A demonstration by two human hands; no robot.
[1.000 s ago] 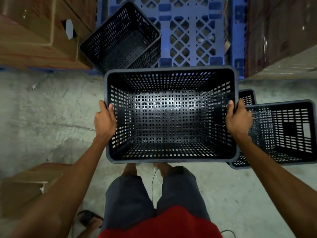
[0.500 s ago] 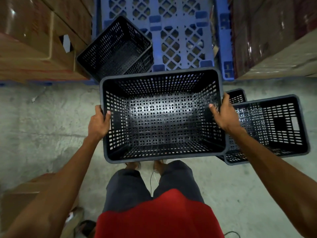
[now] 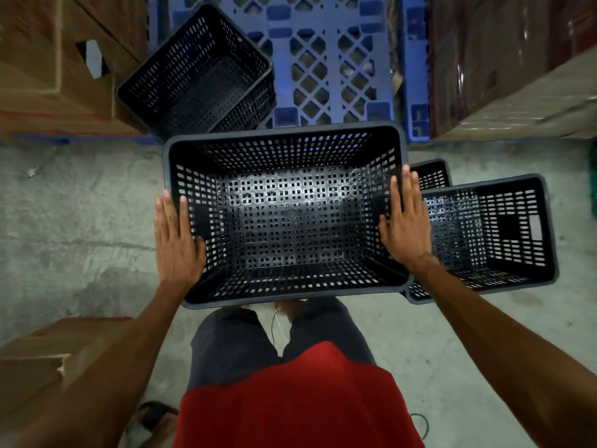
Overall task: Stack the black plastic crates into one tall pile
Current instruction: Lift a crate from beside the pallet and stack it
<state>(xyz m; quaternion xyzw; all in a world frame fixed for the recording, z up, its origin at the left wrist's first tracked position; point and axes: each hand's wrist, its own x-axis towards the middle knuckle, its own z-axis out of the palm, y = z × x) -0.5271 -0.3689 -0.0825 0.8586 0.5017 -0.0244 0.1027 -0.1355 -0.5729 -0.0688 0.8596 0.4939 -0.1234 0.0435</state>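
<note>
Black perforated plastic crate (image 3: 284, 218) at centre showing a dull sheen on its floor, blue moulded plastic pallet (image 3: 336, 59) at 12 o'clock looking smooth, brown cardboard boxes (image 3: 48, 76) at 10 o'clock appearing matt, grey concrete floor (image 3: 80, 221) looking rough and stained.

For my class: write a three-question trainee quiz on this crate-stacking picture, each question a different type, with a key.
1. True or false: both hands are flat against the short sides of the centre crate.
2. Multiple choice: the tilted crate leans partly on A) a blue pallet, B) a chair, C) a trolley.
3. Fill in: the crate on the floor beside the right hand lies to the person's ____.

Key: 1 true, with the left hand also open; 2 A; 3 right.
</note>
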